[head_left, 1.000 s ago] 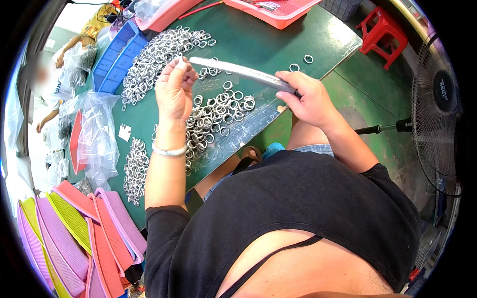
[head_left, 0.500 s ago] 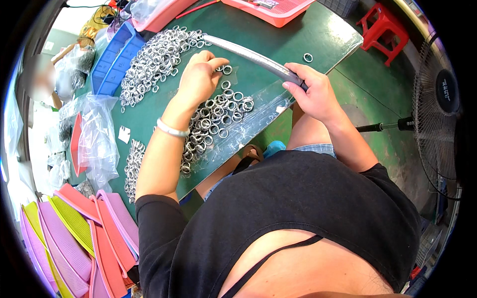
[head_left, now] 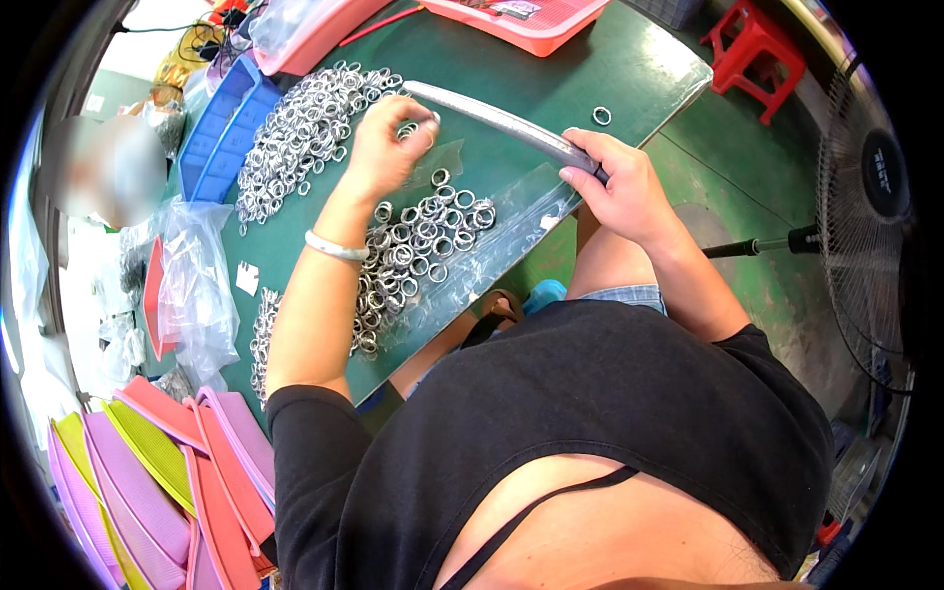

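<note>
My right hand (head_left: 619,182) is wrapped round the dark handle of a long, tapered ring mandrel (head_left: 492,113), its silver shaft pointing up and left. Close to the tip, my left hand (head_left: 382,147) is closed in a pinch, with a silver ring (head_left: 436,118) at the fingertips. Another ring (head_left: 406,130) shows by the curled fingers; whether it is held I cannot tell. Below the left hand a spread of silver rings (head_left: 433,236) lies along the table's near edge, partly on clear plastic. Beyond the wrist is a larger heap of rings (head_left: 295,138).
The green table (head_left: 551,88) carries a lone ring (head_left: 601,115), a blue bin (head_left: 218,138), a coral basket (head_left: 541,44) and a smaller ring pile (head_left: 264,339). Stacked colored trays (head_left: 147,472) stand lower left. A fan (head_left: 880,182) and red stool (head_left: 752,59) are at right.
My left hand has moved slightly left, away from the loose rings under its fingers, and its fingertips have come nearer the mandrel's tip. My right hand keeps its hold, nearly still.
</note>
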### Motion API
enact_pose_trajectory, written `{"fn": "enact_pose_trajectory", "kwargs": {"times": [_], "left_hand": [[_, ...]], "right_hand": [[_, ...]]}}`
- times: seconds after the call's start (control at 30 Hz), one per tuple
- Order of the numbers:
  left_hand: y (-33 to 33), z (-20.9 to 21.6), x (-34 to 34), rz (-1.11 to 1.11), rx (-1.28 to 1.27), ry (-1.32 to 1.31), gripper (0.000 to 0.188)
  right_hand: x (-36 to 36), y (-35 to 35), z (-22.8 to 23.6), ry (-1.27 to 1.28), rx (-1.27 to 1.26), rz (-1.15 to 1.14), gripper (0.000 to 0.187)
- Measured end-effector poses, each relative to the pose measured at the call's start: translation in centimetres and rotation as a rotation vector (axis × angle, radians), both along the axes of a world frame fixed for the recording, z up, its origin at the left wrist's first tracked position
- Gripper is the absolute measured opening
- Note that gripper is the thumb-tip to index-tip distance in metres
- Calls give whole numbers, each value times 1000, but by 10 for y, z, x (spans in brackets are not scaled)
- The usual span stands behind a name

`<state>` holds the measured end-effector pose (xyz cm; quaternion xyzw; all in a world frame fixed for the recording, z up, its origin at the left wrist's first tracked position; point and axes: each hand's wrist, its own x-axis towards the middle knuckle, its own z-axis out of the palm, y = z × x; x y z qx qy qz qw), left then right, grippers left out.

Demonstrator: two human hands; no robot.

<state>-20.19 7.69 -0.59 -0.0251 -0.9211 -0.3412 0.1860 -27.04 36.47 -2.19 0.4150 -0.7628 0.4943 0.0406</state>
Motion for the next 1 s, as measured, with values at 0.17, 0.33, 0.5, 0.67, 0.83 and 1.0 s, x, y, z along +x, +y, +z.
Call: {"fn": "enact_pose_trajectory", "kwargs": {"times": [0.17,0.33,0.5,0.67,0.83,1.0], "left_hand": [[-14,11,4,60,987,-50,18],[8,12,9,7,772,-140,22],[63,-1,25,70,843,-131,15],[71,13,33,39,989,-67,23],[62,15,36,-21,1280,-24,25],[57,12,39,-14,1119,-28,24]], "right_hand": [[-1,2,1,3,55,9,32],[5,-4,8,0,64,59,32],[12,-14,7,73,-3,73,35],[15,-14,12,128,-39,66,35],[17,-13,12,165,-28,69,35],[19,-13,13,190,-12,59,36]]}}
